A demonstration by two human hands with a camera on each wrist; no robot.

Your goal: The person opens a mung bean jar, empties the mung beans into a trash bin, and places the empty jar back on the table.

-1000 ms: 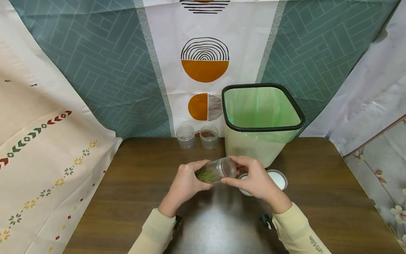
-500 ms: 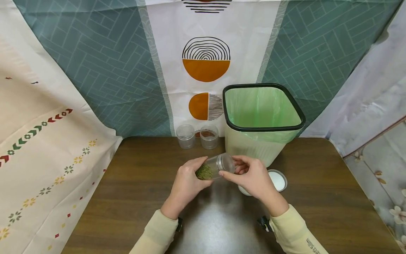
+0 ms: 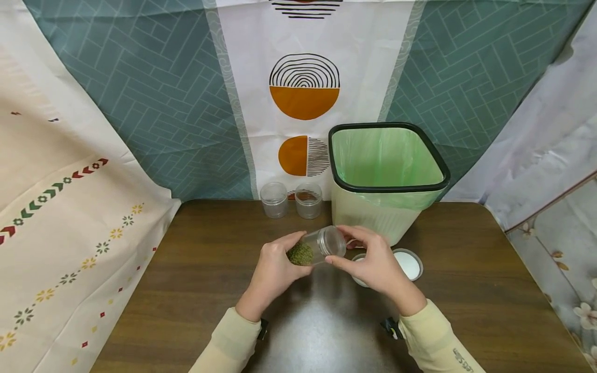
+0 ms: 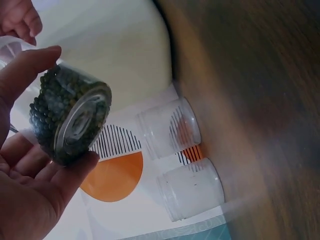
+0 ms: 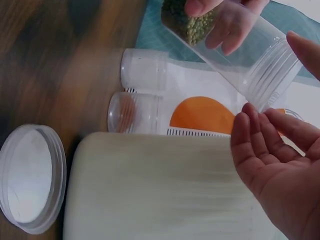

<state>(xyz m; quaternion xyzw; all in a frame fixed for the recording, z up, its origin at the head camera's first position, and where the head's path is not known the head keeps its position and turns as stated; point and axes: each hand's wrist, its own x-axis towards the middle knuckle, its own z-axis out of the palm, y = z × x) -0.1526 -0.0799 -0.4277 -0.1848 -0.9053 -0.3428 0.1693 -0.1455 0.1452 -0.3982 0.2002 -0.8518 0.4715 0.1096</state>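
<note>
A clear plastic jar (image 3: 317, 247) is held in the air above the table, lying nearly sideways with its right end a little higher. Small green beans (image 3: 299, 254) are heaped at its base end. My left hand (image 3: 274, 269) grips the base end between thumb and fingers; the left wrist view shows the jar's round bottom (image 4: 84, 122) facing outward. At the other end, my right hand (image 3: 379, 263) pinches the ridged clear lid (image 5: 274, 67) between thumb and fingertips. Part of the lid's far side is hidden by the right fingers.
Two clear jars (image 3: 274, 201) stand side by side at the table's back edge. Right of them is a cream bin (image 3: 366, 215) with a black rim and green liner. Two round lids with white insides (image 3: 407, 265) lie in front of it, one partly behind my right hand.
My right fingers have shifted their grip around the lid, spreading and then closing on it again. The jar has turned slightly, while my left hand stays around its base.
</note>
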